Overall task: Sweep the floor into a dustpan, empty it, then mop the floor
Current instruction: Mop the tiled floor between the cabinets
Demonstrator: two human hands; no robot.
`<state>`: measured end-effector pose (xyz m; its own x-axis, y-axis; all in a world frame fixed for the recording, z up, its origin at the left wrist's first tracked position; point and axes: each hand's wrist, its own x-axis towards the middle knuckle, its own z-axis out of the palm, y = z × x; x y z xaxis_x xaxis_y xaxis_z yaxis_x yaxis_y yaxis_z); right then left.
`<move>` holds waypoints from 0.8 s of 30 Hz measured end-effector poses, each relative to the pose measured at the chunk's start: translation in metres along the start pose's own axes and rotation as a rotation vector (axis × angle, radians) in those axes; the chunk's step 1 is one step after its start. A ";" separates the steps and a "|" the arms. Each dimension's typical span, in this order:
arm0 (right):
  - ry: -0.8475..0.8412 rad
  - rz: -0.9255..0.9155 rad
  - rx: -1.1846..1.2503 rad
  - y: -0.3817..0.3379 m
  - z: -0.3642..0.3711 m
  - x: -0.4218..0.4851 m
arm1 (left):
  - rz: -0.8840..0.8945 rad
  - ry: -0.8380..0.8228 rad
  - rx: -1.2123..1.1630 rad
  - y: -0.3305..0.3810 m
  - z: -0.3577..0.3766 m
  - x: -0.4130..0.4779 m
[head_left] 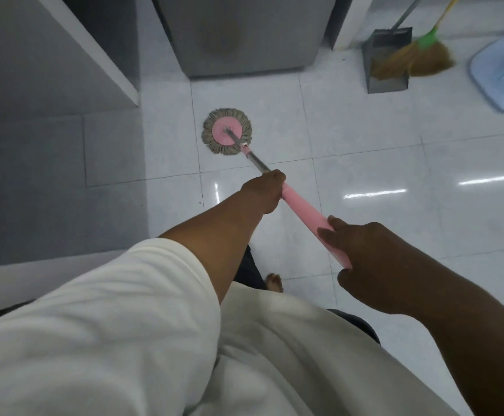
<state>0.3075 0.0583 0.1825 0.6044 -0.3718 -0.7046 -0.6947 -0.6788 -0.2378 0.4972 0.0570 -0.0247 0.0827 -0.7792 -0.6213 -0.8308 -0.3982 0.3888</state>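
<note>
A round mop head [226, 135] with a pink disc and grey-brown strings lies flat on the white tiled floor [365, 139]. Its metal shaft runs down to a pink handle [303, 208]. My left hand [264, 190] grips the handle at its upper end, where pink meets metal. My right hand [368, 262] holds the lower end of the pink handle, fingers wrapped round it. A grey dustpan [387, 72] stands at the back right with a straw broom [419, 57], green-collared, resting in it.
A grey appliance [235, 34] stands just behind the mop head. A grey wall corner with white trim [106, 64] is on the left. A light blue mop bucket [503, 70] sits at the far right. My bare foot [274, 282] shows below the handle.
</note>
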 end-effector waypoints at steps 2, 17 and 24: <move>-0.006 -0.015 -0.011 -0.001 0.010 -0.016 | -0.020 0.017 -0.001 0.004 0.013 -0.017; -0.042 -0.068 -0.074 -0.039 0.005 0.014 | -0.057 0.070 -0.067 -0.050 0.011 -0.021; -0.057 -0.079 -0.058 -0.083 -0.048 0.102 | -0.088 0.116 -0.098 -0.130 -0.049 0.026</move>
<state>0.4453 0.0465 0.1622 0.6325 -0.2802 -0.7221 -0.6210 -0.7407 -0.2565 0.6346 0.0648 -0.0581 0.2207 -0.7874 -0.5756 -0.7603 -0.5085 0.4042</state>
